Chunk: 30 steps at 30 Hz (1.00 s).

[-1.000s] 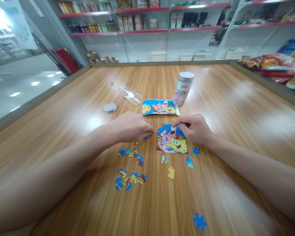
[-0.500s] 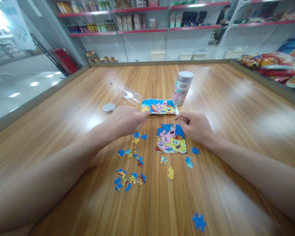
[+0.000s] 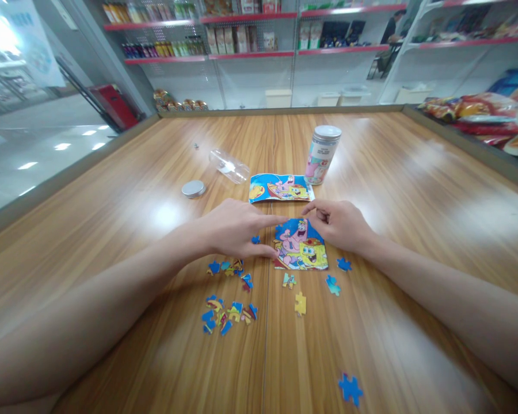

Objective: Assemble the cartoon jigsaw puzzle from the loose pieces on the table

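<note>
The left hand's fingers are spread, index stretched to the upper left corner of the partly joined jigsaw puzzle, thumb at its lower left edge, with nothing visible gripped between them. The right hand is curled at the puzzle's upper right corner; whether its fingers pinch a piece cannot be told. The puzzle lies flat on the surface, just right of the frame's centre.

The step in hand seems to be steadying or squaring the joined block; the next move probably calls for matching a loose piece to its knobbed left edge, which the left hand partly covers.

A blue piece lies partly hidden by the left hand. Below are two clusters of loose pieces, the upper one and the lower one, the latter tightly bunched, so they may need spreading. A yellow piece lies under the puzzle. Beyond it, the printed reference sheet bows slightly near an upright capped can; a clear cylinder and silver lid, upper left, obstruct nothing.
</note>
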Each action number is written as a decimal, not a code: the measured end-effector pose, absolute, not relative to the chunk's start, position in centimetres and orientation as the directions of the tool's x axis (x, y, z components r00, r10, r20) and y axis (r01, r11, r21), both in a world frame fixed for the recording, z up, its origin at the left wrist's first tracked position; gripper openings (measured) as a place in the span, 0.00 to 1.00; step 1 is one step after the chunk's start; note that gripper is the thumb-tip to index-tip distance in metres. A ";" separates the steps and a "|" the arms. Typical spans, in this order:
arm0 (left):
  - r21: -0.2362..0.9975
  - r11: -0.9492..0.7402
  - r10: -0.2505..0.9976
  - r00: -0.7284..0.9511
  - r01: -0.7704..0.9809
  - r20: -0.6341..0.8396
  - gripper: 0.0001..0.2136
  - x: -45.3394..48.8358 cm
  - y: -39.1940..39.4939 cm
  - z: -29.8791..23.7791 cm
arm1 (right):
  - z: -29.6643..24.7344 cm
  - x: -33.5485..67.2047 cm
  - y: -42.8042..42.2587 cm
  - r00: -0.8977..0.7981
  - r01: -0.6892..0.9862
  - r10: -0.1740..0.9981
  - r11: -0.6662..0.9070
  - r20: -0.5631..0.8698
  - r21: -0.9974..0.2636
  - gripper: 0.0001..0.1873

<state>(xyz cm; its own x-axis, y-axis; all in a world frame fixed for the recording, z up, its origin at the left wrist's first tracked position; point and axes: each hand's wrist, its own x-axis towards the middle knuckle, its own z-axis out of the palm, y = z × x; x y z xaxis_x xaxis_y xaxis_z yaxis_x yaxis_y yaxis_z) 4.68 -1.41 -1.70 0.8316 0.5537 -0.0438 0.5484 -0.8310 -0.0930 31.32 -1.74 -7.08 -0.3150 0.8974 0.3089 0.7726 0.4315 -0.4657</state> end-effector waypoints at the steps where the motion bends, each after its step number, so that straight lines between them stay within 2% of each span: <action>1: -0.088 -0.829 0.557 0.829 0.553 -0.043 0.33 4.7 -1.4 -1.7 | -7.1 31.3 -1.7 -0.327 0.760 0.892 0.444 0.312 -0.475 0.11; 5: -0.062 -0.818 0.575 0.817 0.573 -0.045 0.29 4.3 -0.6 -1.3 | -7.1 31.4 -1.9 -0.399 0.714 0.869 0.494 0.291 -0.496 0.12; 9: -0.076 -0.657 0.738 0.661 0.750 0.138 0.23 2.7 0.9 0.0 | -7.0 31.3 -2.0 -0.403 0.713 0.873 0.488 0.275 -0.504 0.12; 10: -0.074 -0.622 0.767 0.626 0.779 0.139 0.20 2.2 1.2 0.4 | -6.9 31.3 -1.9 -0.402 0.714 0.874 0.486 0.274 -0.503 0.12; 14: -0.107 -0.596 0.803 0.592 0.796 -0.070 0.11 1.1 1.5 1.4 | -6.9 31.3 -1.9 -0.402 0.727 0.878 0.478 0.259 -0.493 0.12; 17: -0.098 -0.601 0.793 0.577 0.793 -0.198 0.10 1.4 1.2 0.8 | -6.9 31.3 -1.9 -0.393 0.742 0.885 0.465 0.249 -0.483 0.12; 23: -0.035 -0.631 0.770 0.621 0.775 -0.144 0.10 2.3 1.1 -0.5 | -7.0 31.4 -1.9 -0.400 0.749 0.881 0.474 0.254 -0.463 0.12; 30: -0.075 -0.642 0.764 0.630 0.763 -0.138 0.10 2.8 0.8 -0.7 | -6.9 31.3 -1.9 -0.399 0.744 0.880 0.475 0.258 -0.470 0.12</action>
